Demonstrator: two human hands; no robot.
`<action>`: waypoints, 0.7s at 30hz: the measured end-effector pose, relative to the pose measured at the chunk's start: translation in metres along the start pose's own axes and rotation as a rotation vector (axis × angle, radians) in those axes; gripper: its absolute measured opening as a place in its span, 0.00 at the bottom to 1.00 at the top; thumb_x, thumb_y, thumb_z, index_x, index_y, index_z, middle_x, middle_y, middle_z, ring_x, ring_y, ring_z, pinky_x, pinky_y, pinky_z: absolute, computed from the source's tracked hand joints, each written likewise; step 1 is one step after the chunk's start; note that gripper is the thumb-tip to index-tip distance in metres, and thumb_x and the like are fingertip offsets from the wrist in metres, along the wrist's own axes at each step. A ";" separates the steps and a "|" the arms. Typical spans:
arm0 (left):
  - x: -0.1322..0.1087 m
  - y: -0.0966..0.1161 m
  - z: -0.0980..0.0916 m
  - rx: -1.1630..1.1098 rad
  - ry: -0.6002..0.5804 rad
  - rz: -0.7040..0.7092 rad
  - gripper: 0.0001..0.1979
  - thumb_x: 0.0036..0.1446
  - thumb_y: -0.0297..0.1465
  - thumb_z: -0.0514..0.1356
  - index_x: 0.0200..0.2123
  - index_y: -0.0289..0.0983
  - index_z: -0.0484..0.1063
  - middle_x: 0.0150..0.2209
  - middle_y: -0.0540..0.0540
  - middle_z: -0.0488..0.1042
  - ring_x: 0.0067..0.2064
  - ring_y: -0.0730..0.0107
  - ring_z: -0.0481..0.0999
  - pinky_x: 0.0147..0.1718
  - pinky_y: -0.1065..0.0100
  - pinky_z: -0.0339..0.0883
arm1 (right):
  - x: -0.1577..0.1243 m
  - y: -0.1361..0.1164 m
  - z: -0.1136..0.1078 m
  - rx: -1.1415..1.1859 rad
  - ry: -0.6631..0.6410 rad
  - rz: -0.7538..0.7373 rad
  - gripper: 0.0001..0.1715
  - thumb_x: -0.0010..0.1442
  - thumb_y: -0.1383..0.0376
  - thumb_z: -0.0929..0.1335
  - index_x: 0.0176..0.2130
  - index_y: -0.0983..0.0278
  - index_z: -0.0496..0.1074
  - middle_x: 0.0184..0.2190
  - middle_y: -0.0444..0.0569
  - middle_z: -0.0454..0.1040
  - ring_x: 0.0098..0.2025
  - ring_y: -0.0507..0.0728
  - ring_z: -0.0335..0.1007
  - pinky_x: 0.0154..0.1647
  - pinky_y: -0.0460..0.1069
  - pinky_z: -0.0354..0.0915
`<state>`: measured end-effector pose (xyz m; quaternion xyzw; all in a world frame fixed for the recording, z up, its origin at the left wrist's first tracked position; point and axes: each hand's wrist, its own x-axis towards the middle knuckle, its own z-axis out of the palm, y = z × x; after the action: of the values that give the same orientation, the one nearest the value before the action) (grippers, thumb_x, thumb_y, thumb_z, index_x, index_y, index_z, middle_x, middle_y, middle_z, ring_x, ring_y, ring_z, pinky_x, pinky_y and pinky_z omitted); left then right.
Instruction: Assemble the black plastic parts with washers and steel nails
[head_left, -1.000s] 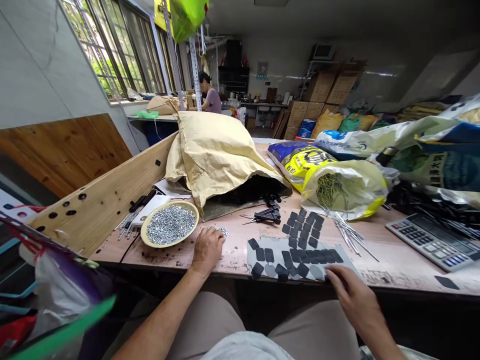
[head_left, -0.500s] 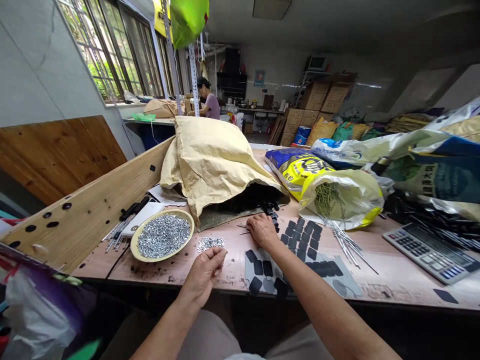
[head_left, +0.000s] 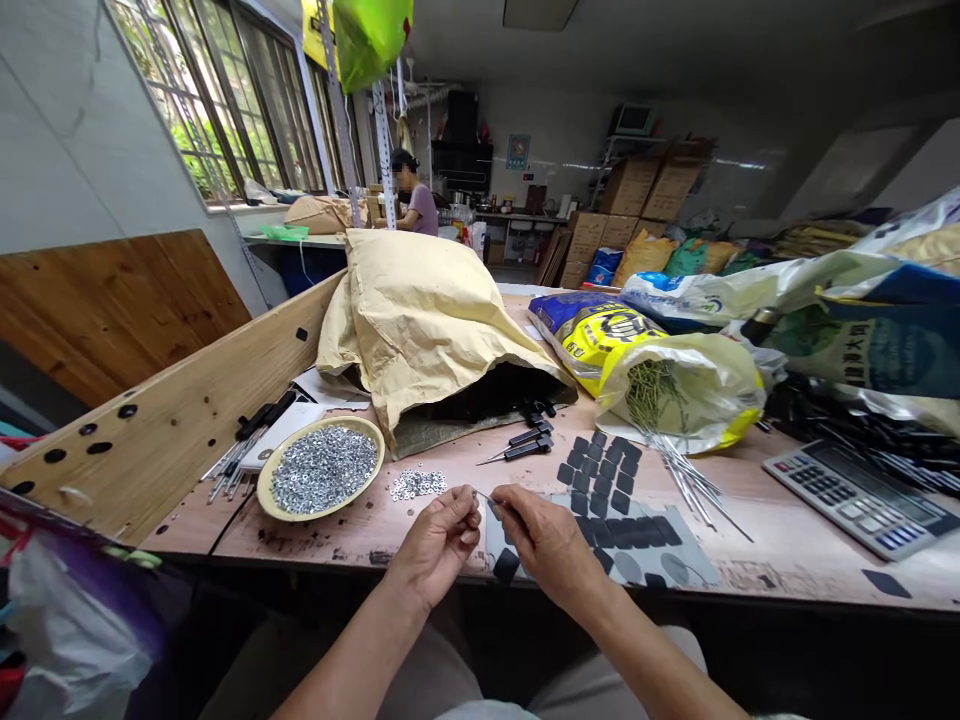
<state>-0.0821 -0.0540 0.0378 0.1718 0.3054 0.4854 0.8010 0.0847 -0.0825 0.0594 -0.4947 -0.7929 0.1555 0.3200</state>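
Observation:
My left hand (head_left: 442,530) is closed in a pinch at the table's front edge, with what looks like a small metal nut (head_left: 474,492) at its fingertips. Close beside it on the right, my right hand (head_left: 544,535) grips a thin metal rod (head_left: 484,495), its end pointing at the left fingertips. The rest of the rod is hidden by the fingers. Loose small nuts (head_left: 417,484) lie left of my hands, near a yellow bowl (head_left: 262,492) full of more. Beyond my right hand lie black-handled pieces with thin metal shafts (head_left: 527,442).
Black rounded pads (head_left: 600,475) lie in rows on the right, some on a grey sheet (head_left: 694,545). A large paper sack (head_left: 435,320) opens toward me. Further right are a yellow bag of rods (head_left: 675,395) and a calculator (head_left: 855,500). A person (head_left: 421,208) sits far back.
My right hand has drawn back from the black-handled pieces toward me, now with a thin rod in it. My left hand has moved right, and the two hands nearly meet.

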 end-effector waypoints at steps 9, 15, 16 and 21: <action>-0.012 -0.004 0.016 0.196 0.028 0.094 0.16 0.38 0.31 0.75 0.27 0.33 0.73 0.24 0.52 0.68 0.25 0.81 0.65 0.22 0.79 0.57 | -0.015 -0.003 -0.001 -0.032 0.048 0.016 0.12 0.69 0.64 0.58 0.45 0.59 0.68 0.37 0.49 0.77 0.37 0.55 0.74 0.38 0.46 0.63; -0.017 -0.004 0.024 0.434 0.044 0.196 0.14 0.40 0.35 0.73 0.26 0.35 0.74 0.24 0.52 0.69 0.25 0.78 0.65 0.24 0.76 0.58 | -0.024 -0.008 -0.006 -0.099 0.036 0.083 0.11 0.69 0.63 0.58 0.43 0.59 0.68 0.34 0.48 0.77 0.34 0.55 0.74 0.34 0.46 0.61; -0.017 -0.004 0.025 0.456 0.041 0.200 0.13 0.40 0.36 0.72 0.26 0.35 0.74 0.24 0.52 0.69 0.26 0.77 0.65 0.25 0.75 0.58 | -0.025 -0.008 -0.005 -0.095 0.037 0.092 0.11 0.69 0.63 0.58 0.42 0.58 0.68 0.34 0.47 0.77 0.33 0.55 0.74 0.33 0.46 0.60; -0.015 -0.007 0.022 0.509 0.039 0.174 0.14 0.40 0.37 0.72 0.27 0.36 0.76 0.25 0.51 0.71 0.25 0.77 0.65 0.24 0.75 0.58 | -0.030 -0.005 -0.003 -0.055 0.058 0.133 0.10 0.68 0.64 0.59 0.40 0.58 0.69 0.32 0.46 0.76 0.31 0.54 0.72 0.33 0.45 0.59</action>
<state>-0.0680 -0.0700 0.0551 0.3839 0.4173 0.4631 0.6812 0.0919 -0.1112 0.0537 -0.5591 -0.7527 0.1400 0.3181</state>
